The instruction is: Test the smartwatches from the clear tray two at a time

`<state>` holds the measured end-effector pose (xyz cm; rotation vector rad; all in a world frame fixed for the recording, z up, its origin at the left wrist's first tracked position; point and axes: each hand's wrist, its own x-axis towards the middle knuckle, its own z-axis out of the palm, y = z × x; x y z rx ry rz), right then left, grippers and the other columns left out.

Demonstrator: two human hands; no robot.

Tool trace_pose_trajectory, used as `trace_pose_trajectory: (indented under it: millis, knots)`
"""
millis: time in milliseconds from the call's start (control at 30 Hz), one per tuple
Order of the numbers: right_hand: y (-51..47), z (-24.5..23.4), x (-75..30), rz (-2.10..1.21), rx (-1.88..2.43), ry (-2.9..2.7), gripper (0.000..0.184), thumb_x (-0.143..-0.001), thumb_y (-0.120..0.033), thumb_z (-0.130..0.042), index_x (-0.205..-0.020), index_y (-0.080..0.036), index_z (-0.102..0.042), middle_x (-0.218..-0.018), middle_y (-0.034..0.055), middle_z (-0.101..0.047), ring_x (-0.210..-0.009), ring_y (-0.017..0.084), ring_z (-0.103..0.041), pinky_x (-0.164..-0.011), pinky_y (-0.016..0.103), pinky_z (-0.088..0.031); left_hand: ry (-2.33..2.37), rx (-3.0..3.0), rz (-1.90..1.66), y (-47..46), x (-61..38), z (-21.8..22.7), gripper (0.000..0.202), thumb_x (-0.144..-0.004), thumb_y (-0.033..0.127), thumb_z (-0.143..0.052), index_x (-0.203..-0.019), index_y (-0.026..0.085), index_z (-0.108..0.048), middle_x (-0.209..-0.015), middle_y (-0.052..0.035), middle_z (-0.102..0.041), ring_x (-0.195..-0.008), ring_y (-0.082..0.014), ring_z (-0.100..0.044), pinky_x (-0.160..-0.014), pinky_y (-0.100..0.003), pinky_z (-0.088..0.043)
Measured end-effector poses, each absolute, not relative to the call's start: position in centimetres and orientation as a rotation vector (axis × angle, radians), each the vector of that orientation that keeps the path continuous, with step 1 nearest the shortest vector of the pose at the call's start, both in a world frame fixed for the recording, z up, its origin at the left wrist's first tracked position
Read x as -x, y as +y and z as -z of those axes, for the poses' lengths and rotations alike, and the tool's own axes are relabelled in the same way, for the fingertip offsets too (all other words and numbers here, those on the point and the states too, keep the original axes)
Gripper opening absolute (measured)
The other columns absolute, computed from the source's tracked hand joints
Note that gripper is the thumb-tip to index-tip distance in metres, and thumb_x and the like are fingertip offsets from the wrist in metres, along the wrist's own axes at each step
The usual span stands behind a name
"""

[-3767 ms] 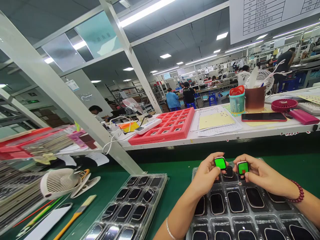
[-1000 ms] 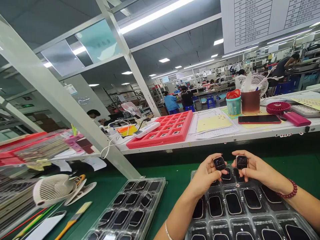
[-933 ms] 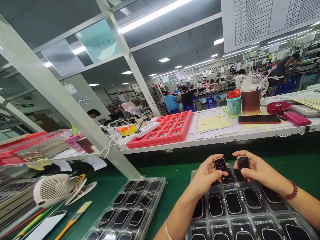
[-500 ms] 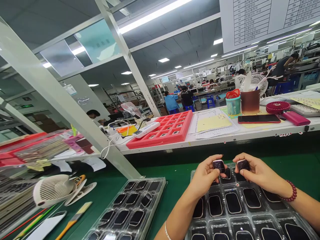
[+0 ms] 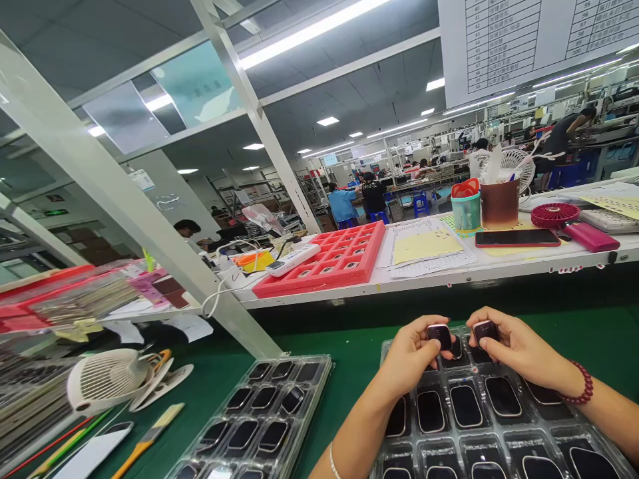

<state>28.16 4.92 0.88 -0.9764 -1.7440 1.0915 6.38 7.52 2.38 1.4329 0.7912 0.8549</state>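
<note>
Hands (image 5: 410, 347), two, grip two watches (image 5: 442, 334), one apiece.

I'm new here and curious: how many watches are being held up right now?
2: one watch in the left hand, another watch in the right hand. Each is partly covered.

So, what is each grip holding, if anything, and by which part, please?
Left grip holds one watch, right grip another watch, both by their edges, thumbs low in front.
</note>
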Motion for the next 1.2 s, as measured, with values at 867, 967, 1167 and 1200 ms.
trace_pose_trajectory:
  millis: [867, 967, 1167, 1200]
  knots:
    - [4.74, -0.87, -28.04, -1.052, 0.999, -1.824, 0.024, -0.081, -0.015, -0.051, -0.104, -0.023, -0.055, -0.090, 0.0009, -0.062, -0.070, 0.016, -0.055, -0.061, 0.026, -0.043, 0.816, -1.454, -0.830, 7.42, -6.54, -2.29, 0.037, -0.073, 0.014, -0.063, -0.110, 0.016, -0.060, -0.097, -0.0084, -0.070, -0.073, -0.0161, -0.068, -0.055, -0.020, -0.042]
    - [4.91, -0.70, -28.17, -1.120, 0.986, -1.777, 0.016, -0.089, -0.022, -0.047, -0.103, -0.022, -0.055, -0.087, 0.0009, -0.061, -0.065, 0.014, -0.053, -0.060, 0.027, -0.045, 0.820, -1.486, -0.831, 7.48, -6.48, -2.23, 0.030, -0.078, 0.020, -0.061, -0.108, 0.015, -0.060, -0.095, -0.0095, -0.071, -0.069, -0.0146, -0.067, -0.053, -0.020, -0.040]
    - [4.68, -0.87, -28.15, -1.116, 0.956, -1.802, 0.019, -0.086, -0.018, -0.051, -0.104, -0.023, -0.056, -0.091, 0.0009, -0.062, -0.071, 0.016, -0.054, -0.065, 0.028, -0.047, 0.780, -1.508, -0.838, 7.26, -6.31, -2.56, 0.031, -0.078, 0.028, -0.065, -0.105, 0.013, -0.061, -0.092, -0.0097, -0.070, -0.068, -0.0139, -0.065, -0.051, -0.020, -0.037]
    - [4.64, -0.89, -28.14, -1.116, 0.952, -1.810, 0.017, -0.087, -0.019, -0.050, -0.103, -0.023, -0.056, -0.091, 0.0011, -0.062, -0.071, 0.016, -0.055, -0.065, 0.029, -0.047, 0.778, -1.511, -0.837, 7.21, -6.30, -2.63, 0.030, -0.079, 0.029, -0.065, -0.104, 0.013, -0.061, -0.091, -0.0097, -0.070, -0.067, -0.0138, -0.064, -0.051, -0.020, -0.037]
